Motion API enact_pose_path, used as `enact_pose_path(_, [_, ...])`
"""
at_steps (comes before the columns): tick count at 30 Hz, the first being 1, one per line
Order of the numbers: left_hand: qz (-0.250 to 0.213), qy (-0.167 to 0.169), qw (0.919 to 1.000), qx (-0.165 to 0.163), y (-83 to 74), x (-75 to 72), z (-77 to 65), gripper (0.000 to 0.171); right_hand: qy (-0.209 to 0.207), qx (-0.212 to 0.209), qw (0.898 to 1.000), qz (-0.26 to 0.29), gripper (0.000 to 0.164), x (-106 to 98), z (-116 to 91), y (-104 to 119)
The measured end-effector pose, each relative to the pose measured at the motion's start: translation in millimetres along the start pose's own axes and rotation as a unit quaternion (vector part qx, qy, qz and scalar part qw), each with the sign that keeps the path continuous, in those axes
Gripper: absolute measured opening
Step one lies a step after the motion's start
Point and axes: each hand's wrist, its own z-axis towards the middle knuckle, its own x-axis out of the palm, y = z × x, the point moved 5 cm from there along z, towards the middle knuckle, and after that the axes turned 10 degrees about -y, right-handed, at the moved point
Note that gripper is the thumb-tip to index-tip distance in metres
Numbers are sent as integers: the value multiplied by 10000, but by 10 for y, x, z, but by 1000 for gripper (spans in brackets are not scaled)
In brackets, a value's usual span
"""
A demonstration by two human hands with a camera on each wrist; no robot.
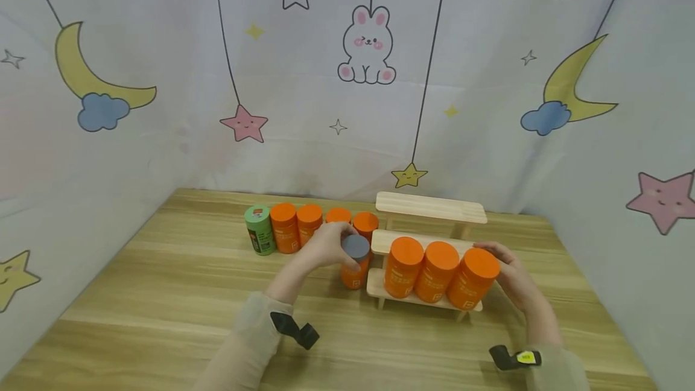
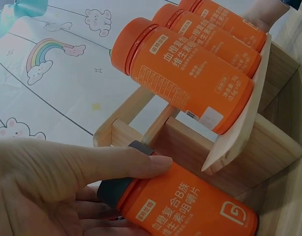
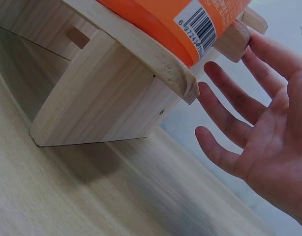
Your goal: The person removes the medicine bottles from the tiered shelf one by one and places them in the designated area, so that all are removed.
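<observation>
My left hand (image 1: 329, 244) grips an orange bottle with a grey lid (image 1: 355, 263) near its top, thumb across the lid's edge in the left wrist view. This bottle is just left of a small wooden tiered shelf (image 1: 429, 207). Three orange bottles with orange lids (image 1: 436, 273) stand in a row on the shelf's lowest step. At the shelf's right end is my right hand (image 1: 510, 273), fingers loosely spread. Its fingertips are right at the ends of the wooden steps in the right wrist view, beside the rightmost bottle (image 3: 190, 29), and it holds nothing.
Behind my left hand, a row of several orange-lidded bottles (image 1: 285, 228) stands on the wooden table (image 1: 179, 282), with a green bottle (image 1: 260, 231) at its left end. A white printed curtain (image 1: 304, 77) encloses the back and sides.
</observation>
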Motion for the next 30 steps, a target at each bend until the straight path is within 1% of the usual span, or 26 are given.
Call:
enact_pose_path(3, [-15, -22, 10000, -27, 13, 4, -2, 60, -17, 40, 10000, -43, 43, 11, 9, -5])
enact_pose_path(8, [-1, -38, 10000, 20, 13, 5, -3, 62, -58, 27, 10000, 7, 43, 13, 22, -1])
enact_pose_path(13, [-32, -23, 9999, 109, -21, -26, -16, 65, -59, -25, 9999, 84, 45, 6, 27, 1])
enact_pose_path(17, [-195, -37, 9997, 131, -66, -71, -36, 64, -96, -8, 9999, 121, 46, -6, 21, -6])
enact_pose_path(21, [-496, -106, 9987, 27, -99, -131, -66, 61, -70, 9, 9999, 105, 45, -9, 15, -15])
enact_pose_path(24, [-861, -144, 9962, -29, -106, -163, -79, 57, -34, -7, 9999, 95, 45, -6, 11, -18])
enact_pose_path(26, [-1149, -171, 9932, -3, -110, -177, -79, 54, -22, -9, 9999, 102, 45, -3, 10, -19])
enact_pose_path(30, [-1654, -273, 9857, 166, -139, -191, -79, 50, -44, 32, 9999, 106, 45, 1, 7, -24])
